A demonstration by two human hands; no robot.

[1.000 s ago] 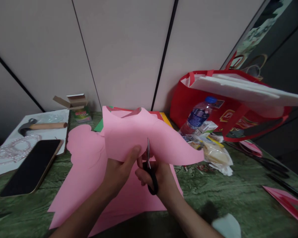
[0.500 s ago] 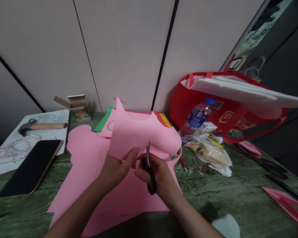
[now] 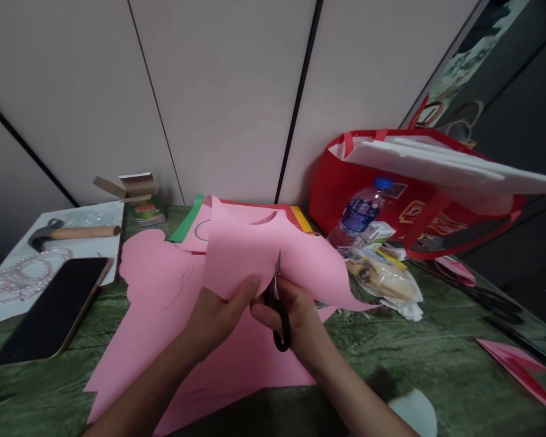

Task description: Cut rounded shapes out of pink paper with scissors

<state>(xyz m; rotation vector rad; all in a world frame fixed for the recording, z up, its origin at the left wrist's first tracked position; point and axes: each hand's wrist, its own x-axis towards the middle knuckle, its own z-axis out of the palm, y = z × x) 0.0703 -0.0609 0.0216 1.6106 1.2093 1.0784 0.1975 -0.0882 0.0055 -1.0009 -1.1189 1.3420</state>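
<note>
A curled sheet of pink paper is raised above the table in front of me. My left hand pinches its lower edge, thumb on top. In my right hand is a pair of scissors with black handles. The blades point away from me and lie at a cut in the sheet, close to my left thumb. Beneath both hands, more pink paper is spread out, with rounded cut outlines at its left side.
To the left are a phone, a hammer, a beaded string and an opened small box. At the right stand a bottle and a red bag, with plastic packaging in front.
The right part of the pink sheet has swung out to the right, and its tip now points that way. The scissors and my right hand have shifted slightly right.
</note>
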